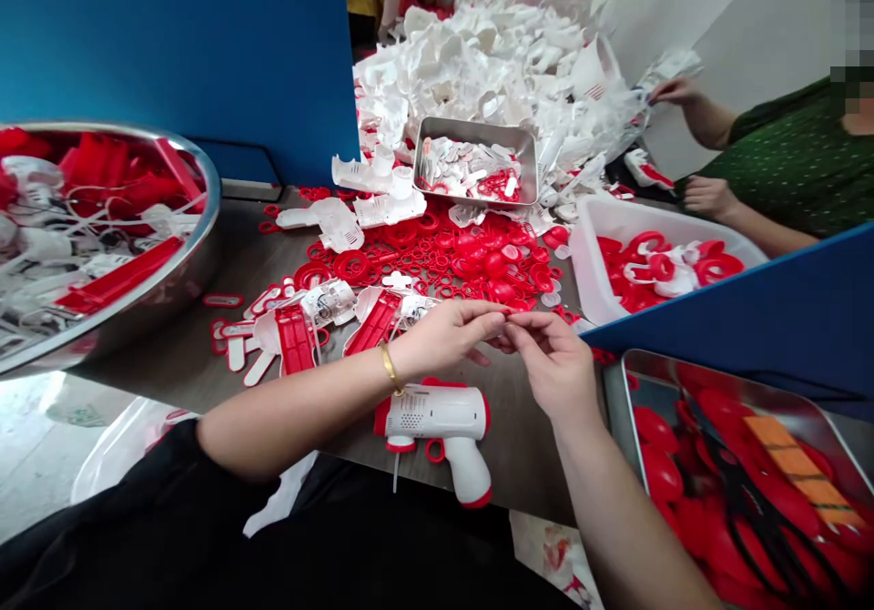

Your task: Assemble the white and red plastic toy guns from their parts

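Note:
My left hand (452, 335), with a gold bracelet at its wrist, meets my right hand (554, 362) above the table. Both hands are closed in a pinch around a small red plastic part (509, 312), mostly hidden by the fingertips. Just below them a white and red toy gun (437, 412) lies on its side, a thin tube sticking out of its underside. Beyond my hands spreads a heap of red plastic rings and caps (471, 250). Two opened toy gun halves with red inserts (299, 339) lie left of my left hand.
A steel bowl (211, 200) of parts stands left. Ahead are a metal tray (476, 198) and piled white shells (492, 55). At right are a white bin (591, 264), a blue divider (751, 319) and a tray (632, 410) holding scissors (744, 501). A co-worker (785, 164) sits beyond.

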Demonstrator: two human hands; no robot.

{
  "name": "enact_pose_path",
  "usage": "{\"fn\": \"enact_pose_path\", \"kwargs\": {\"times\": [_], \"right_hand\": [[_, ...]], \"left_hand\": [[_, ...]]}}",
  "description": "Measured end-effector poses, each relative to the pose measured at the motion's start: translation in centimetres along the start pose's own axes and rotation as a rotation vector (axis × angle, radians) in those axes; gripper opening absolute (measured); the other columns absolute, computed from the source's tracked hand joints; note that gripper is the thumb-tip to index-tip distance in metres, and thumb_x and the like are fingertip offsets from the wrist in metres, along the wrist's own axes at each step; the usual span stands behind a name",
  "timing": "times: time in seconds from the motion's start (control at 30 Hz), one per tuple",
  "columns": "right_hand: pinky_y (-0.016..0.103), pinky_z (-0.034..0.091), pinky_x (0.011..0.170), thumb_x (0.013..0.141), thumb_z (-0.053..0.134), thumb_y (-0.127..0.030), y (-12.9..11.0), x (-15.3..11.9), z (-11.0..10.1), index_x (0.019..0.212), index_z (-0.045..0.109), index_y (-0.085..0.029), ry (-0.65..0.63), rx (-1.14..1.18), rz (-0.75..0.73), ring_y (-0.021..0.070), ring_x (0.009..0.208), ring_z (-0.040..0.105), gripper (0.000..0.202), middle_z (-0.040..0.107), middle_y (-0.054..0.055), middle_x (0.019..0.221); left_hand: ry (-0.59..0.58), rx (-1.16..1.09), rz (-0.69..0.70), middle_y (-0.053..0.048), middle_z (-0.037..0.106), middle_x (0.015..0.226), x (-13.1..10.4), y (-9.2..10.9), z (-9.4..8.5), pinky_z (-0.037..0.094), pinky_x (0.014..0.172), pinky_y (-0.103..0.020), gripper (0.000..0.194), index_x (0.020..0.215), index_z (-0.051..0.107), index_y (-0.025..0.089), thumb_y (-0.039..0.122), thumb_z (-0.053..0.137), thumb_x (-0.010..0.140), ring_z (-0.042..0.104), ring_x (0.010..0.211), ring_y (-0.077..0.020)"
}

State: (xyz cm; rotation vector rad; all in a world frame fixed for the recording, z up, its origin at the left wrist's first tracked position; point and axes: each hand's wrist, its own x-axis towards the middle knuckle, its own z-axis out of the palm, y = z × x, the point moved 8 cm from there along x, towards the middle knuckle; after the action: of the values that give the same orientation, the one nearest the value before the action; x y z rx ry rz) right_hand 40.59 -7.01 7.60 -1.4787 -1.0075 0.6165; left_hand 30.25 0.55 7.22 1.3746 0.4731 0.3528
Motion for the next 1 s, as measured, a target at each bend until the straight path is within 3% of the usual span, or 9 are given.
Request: {"fn": "enact_pose_path", "kwargs": {"times": [0.13, 0.23, 0.33, 0.47, 0.6, 0.7, 0.8, 0.93, 1.0], "right_hand": [[0.028, 0.054, 0.067, 0.079, 0.070, -0.025, -2.5, 0.8, 0.8, 0.086, 0.071, -0.025, -0.079, -0.145, -0.188, 0.0137, 0.075, 0.064, 0.007, 0.065, 0.000, 0.083], [0.028, 0.053, 0.065, 0.080, 0.069, -0.027, -2.6, 0.5, 1.0, 0.086, 0.071, -0.024, -0.099, -0.194, -0.184, 0.0139, 0.074, 0.062, 0.007, 0.064, 0.001, 0.081], [0.029, 0.053, 0.066, 0.081, 0.067, -0.030, -2.5, 0.2, 1.3, 0.091, 0.070, -0.023, -0.095, -0.264, -0.159, 0.0139, 0.071, 0.061, 0.012, 0.063, 0.001, 0.080], [0.030, 0.053, 0.070, 0.082, 0.066, -0.033, -2.5, 0.1, 2.0, 0.100, 0.065, -0.025, -0.115, -0.238, -0.166, 0.0141, 0.074, 0.060, 0.020, 0.060, 0.000, 0.080], [0.028, 0.053, 0.062, 0.082, 0.065, -0.028, -4.2, -0.6, 2.3, 0.089, 0.066, -0.025, -0.144, -0.304, -0.285, 0.0136, 0.067, 0.059, 0.008, 0.060, -0.001, 0.075], [0.030, 0.053, 0.063, 0.081, 0.066, -0.017, -7.6, -2.9, 2.3, 0.095, 0.068, -0.030, -0.185, -0.342, -0.612, 0.0145, 0.067, 0.060, 0.019, 0.061, -0.001, 0.074], [0.028, 0.055, 0.059, 0.081, 0.064, -0.012, -8.9, -5.5, 2.3, 0.112, 0.065, -0.031, -0.302, -0.256, -0.774, 0.0144, 0.068, 0.062, 0.036, 0.062, 0.000, 0.077], [0.031, 0.060, 0.068, 0.081, 0.062, -0.008, -8.6, -7.1, 2.3, 0.120, 0.062, -0.028, -0.405, -0.226, -0.807, 0.0178, 0.082, 0.069, 0.043, 0.069, 0.003, 0.088], [0.032, 0.060, 0.074, 0.081, 0.066, -0.014, -7.7, -6.8, 2.5, 0.118, 0.062, -0.029, -0.456, -0.201, -0.684, 0.0196, 0.087, 0.070, 0.040, 0.071, 0.003, 0.092]], "left_hand": [[-0.068, -0.411, -0.195, -0.006, 0.069, 0.084, -1.7, -1.6, 0.7, 0.055, 0.075, -0.024, 0.024, 0.089, 0.066, 0.011, 0.026, 0.049, 0.095, 0.067, 0.080, -0.0113], [-0.100, -0.524, -0.275, -0.007, 0.070, 0.081, -2.5, -2.1, 1.1, 0.055, 0.075, -0.025, 0.024, 0.085, 0.067, 0.010, 0.025, 0.050, 0.095, 0.068, 0.075, -0.0120], [-0.101, -0.561, -0.205, -0.007, 0.071, 0.089, -2.7, -1.9, 1.5, 0.054, 0.080, -0.026, 0.018, 0.092, 0.067, 0.011, 0.026, 0.059, 0.090, 0.068, 0.079, -0.0125], [0.025, -0.370, -0.019, -0.005, 0.069, 0.095, -2.8, -1.3, 1.1, 0.053, 0.083, -0.027, 0.019, 0.097, 0.066, 0.012, 0.028, 0.062, 0.086, 0.066, 0.080, -0.0104], [0.107, -0.175, 0.052, -0.004, 0.069, 0.090, -3.9, -0.7, 0.1, 0.052, 0.081, -0.027, 0.020, 0.098, 0.065, 0.013, 0.028, 0.065, 0.083, 0.064, 0.079, -0.0115], [-0.096, -0.425, -0.101, -0.007, 0.070, 0.094, -5.4, -1.3, 0.8, 0.053, 0.080, -0.030, 0.039, 0.108, 0.059, 0.016, 0.040, 0.068, 0.079, 0.067, 0.083, -0.0156], [-0.403, -0.670, -0.351, -0.011, 0.070, 0.080, -7.8, -2.4, 2.5, 0.055, 0.060, -0.027, 0.052, 0.092, 0.063, 0.010, 0.060, 0.052, 0.084, 0.069, 0.067, -0.0186], [-0.411, -0.772, -0.453, -0.003, 0.064, 0.062, -8.9, -3.4, 2.7, 0.048, 0.038, -0.018, 0.034, 0.079, 0.061, 0.009, 0.043, 0.057, 0.086, 0.063, 0.046, -0.0133], [-0.346, -0.744, -0.401, -0.001, 0.063, 0.060, -8.8, -3.3, 2.6, 0.047, 0.037, -0.017, 0.029, 0.080, 0.059, 0.011, 0.040, 0.061, 0.084, 0.061, 0.044, -0.0118]]}}
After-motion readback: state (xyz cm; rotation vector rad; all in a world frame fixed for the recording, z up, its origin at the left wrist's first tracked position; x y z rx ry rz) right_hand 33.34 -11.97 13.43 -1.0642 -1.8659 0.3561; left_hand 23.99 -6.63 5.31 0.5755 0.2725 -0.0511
